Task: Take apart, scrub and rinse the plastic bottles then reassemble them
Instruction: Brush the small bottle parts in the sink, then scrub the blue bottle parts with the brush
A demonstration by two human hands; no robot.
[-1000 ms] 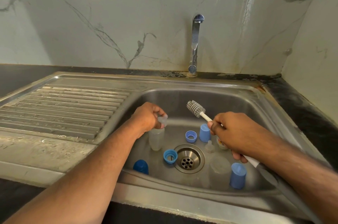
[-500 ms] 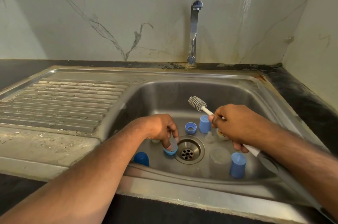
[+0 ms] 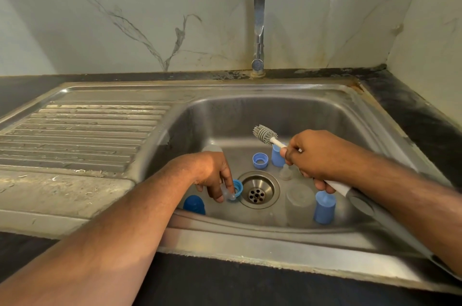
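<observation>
Head view: left hand point(image 3: 212, 175) pinches a small clear silicone teat point(image 3: 228, 193) at a blue plastic screw ring point(image 3: 237, 188), just left of the drain point(image 3: 257, 190) of the stainless steel sink point(image 3: 225, 115).
Right hand point(image 3: 315, 155) grips a white-handled bottle brush point(image 3: 272, 139), its long axis slanting up, grey ribbed head toward the sink's back-left. Blue caps and clear bottles stand around the drain; marble-veined wall and steel tap point(image 3: 258, 25) behind.

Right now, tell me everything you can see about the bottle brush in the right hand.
The grey-bristled bottle brush with a white shaft looks like plastic with soft rubbery bristles. Its short round head points up and left above the steel sink basin, touching nothing. The right hand grips the thin shaft; the thicker white and grey handle runs down past the wrist towards the sink's near edge.
</observation>
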